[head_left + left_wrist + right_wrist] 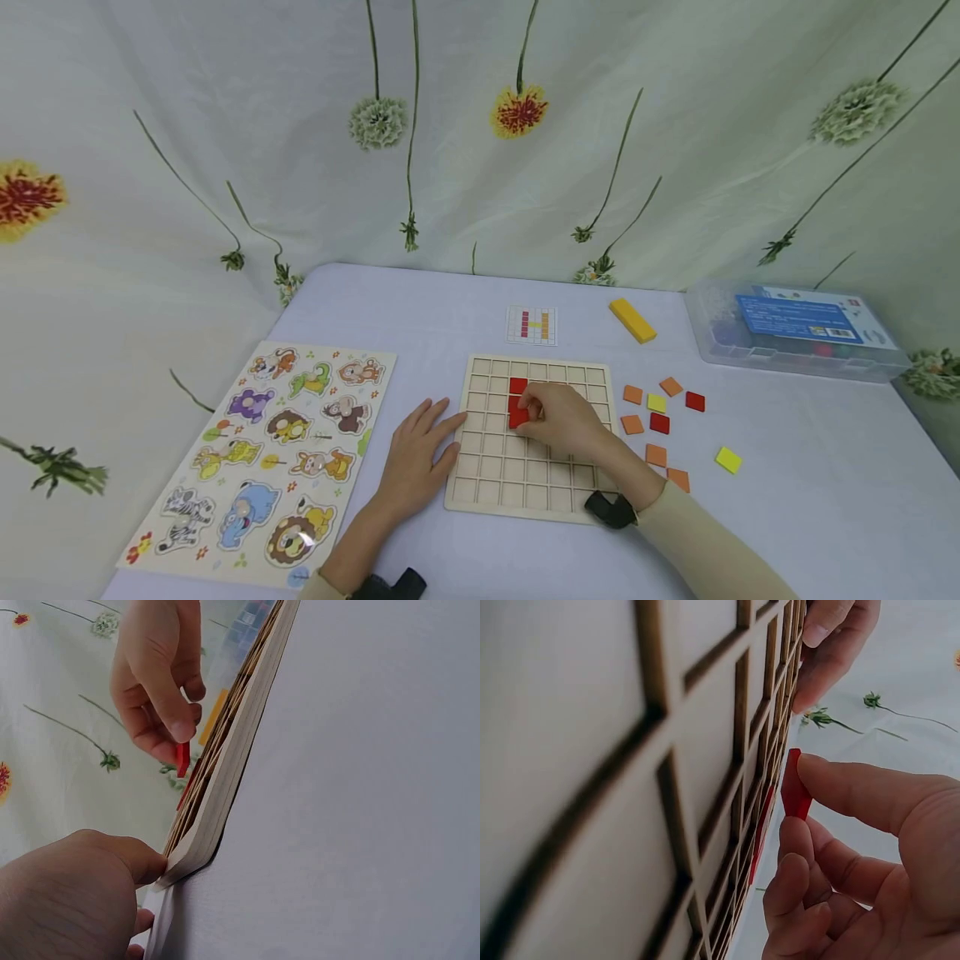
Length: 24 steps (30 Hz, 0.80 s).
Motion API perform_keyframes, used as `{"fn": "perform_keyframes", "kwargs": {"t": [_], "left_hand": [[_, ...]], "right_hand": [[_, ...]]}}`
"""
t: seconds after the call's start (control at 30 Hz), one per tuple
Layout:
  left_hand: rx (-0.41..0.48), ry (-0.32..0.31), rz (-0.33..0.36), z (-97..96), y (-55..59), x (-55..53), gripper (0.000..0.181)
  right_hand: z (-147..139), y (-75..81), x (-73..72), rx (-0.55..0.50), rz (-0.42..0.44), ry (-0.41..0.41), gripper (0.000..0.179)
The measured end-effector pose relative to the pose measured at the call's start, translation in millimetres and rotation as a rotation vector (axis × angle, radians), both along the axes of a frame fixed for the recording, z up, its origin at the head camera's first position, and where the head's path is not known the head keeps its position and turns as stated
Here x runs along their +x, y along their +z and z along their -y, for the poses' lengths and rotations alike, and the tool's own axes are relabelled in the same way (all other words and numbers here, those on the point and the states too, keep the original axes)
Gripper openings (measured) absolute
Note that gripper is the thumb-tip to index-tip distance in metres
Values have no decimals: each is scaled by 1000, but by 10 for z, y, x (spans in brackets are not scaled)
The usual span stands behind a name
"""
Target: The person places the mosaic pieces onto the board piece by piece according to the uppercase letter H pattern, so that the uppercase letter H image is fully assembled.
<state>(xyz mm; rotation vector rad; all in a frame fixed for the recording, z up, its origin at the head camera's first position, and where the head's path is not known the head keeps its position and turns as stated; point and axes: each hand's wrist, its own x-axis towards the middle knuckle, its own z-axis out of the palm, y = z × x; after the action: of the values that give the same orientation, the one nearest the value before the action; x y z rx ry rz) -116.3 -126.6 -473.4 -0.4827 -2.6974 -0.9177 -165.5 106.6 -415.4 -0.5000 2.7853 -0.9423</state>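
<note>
A wooden grid board (486, 490) lies flat on the white-covered table. My right hand (562, 421) is over its middle, pinching a small red square tile (795, 786) between thumb and fingers. In the right wrist view that tile is tilted, just off the grid. A red tile (517, 385) sits in an upper cell; more red shows just below it, partly covered by my fingers. My left hand (418, 454) rests beside the board's left edge, fingers spread, and touches the rim. Right of the board lie loose orange tiles (633, 393), yellow tiles (728, 460) and red tiles (695, 402).
Behind the board lies a small printed pattern card (532, 337), with a yellow bar (632, 321) to its right. A clear plastic box (798, 367) with a blue label stands at the back right. An animal puzzle board (247, 450) covers the table's left side.
</note>
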Motion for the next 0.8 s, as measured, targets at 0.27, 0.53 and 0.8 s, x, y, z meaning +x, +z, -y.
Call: {"fn": "perform_keyframes", "kwargs": {"t": [0.27,0.53,0.8], "left_hand": [[-12,5,37,4,11,-8,40],[1,4,42,-2,17,3,40],[-6,2,30,2,5,-1,40]], "right_hand": [[26,-22,-18,19,32,13,20],[4,-29,-13,-38,55,26,20],[-212,82,68,-84,3,15,20]]}}
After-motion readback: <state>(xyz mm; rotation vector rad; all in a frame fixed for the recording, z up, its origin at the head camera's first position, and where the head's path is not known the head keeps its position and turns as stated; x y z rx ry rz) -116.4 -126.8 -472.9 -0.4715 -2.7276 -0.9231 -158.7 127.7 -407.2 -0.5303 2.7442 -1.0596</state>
